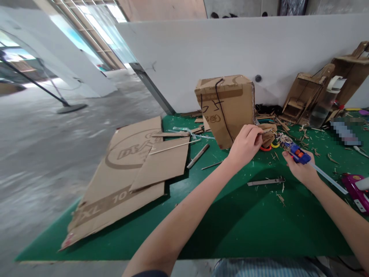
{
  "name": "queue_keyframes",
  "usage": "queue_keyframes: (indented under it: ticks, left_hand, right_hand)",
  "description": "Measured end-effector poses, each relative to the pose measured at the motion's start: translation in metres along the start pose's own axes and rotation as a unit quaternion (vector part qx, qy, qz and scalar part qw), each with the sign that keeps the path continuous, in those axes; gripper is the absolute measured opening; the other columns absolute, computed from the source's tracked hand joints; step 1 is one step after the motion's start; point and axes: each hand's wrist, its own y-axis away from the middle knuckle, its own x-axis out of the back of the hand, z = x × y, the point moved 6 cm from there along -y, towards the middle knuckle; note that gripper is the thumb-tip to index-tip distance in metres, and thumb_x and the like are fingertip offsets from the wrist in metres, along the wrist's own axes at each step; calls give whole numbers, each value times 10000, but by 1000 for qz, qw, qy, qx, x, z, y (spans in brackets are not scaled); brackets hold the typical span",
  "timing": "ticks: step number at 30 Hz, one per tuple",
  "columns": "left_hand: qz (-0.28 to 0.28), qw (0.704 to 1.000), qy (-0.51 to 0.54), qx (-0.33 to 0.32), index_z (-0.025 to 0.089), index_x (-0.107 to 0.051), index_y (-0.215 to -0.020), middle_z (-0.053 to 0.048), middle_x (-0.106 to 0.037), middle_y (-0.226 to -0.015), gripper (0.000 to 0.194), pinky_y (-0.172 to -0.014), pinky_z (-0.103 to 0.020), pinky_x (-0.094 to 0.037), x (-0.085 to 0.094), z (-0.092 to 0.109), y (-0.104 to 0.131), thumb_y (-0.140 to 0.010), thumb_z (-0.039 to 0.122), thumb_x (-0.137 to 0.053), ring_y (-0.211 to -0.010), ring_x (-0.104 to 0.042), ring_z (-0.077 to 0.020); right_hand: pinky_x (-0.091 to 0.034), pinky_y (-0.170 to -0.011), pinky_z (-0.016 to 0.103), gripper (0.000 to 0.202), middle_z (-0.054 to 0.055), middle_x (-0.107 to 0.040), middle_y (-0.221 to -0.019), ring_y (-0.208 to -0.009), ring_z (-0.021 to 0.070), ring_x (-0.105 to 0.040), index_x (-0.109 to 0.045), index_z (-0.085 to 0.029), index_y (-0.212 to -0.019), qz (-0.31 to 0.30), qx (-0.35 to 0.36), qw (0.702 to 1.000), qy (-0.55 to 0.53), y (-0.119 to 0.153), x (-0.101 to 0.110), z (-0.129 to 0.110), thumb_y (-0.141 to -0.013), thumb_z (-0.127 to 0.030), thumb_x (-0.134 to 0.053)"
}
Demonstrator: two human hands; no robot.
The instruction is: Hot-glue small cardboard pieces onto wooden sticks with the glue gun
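Observation:
My right hand [302, 169] is wrapped round a small blue hot glue gun [296, 152] with orange parts. A translucent glue stick [328, 179] sticks out of its rear, and bits of debris cling around its front end. My left hand [246, 146] is closed in a pinch close to the gun's nozzle. A thin, dark sliver shows at its fingertips, too small to name. Just behind the left hand stands a cardboard box form [227, 107] with a black cord over it. Below, between both hands, lies a flat metal strip, like a cutter blade [265, 182].
Cardboard sheets [121, 181] overlap on the green table's [230, 231] left side. Cardboard models [305, 90], a clear bottle [324, 104], a phone-like device [346, 131] and a magenta tool [356, 188] are at right. A white panel [178, 57] rises behind, and scraps litter the tabletop.

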Motion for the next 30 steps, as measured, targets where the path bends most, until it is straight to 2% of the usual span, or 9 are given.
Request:
queue_keyframes:
  ticks: [9,21,30]
  left_hand:
    - [-9,1000,6,12,181,-546,-966,-75,-618,-938,151,-815,-336,-530,0,-1,0,-880,63,-507,-929,-597,-188]
    - [0,1000,4,5,183,-543,-959,-72,-623,-930,150,-805,-336,-537,0,-1,0,-875,63,-510,-914,-597,-189]
    - [-7,1000,-4,3,191,-544,-966,-66,-613,-932,180,-796,-338,-538,-1,-1,1,-866,48,-502,-913,-598,-189]
  right_hand:
    - [-428,-495,293,400,0,-561,-522,-496,171,-548,-512,-230,-606,-3,-14,1000,-8,0,-1,2,-803,-548,-652]
    - [-399,-488,281,432,-10,-527,-499,-473,145,-494,-472,-232,-559,-13,15,1000,-3,1,-1,-9,-795,-543,-656]
    - [-408,-492,287,421,-5,-534,-508,-481,153,-514,-472,-235,-561,-20,9,1000,-6,2,-2,-7,-795,-528,-664]
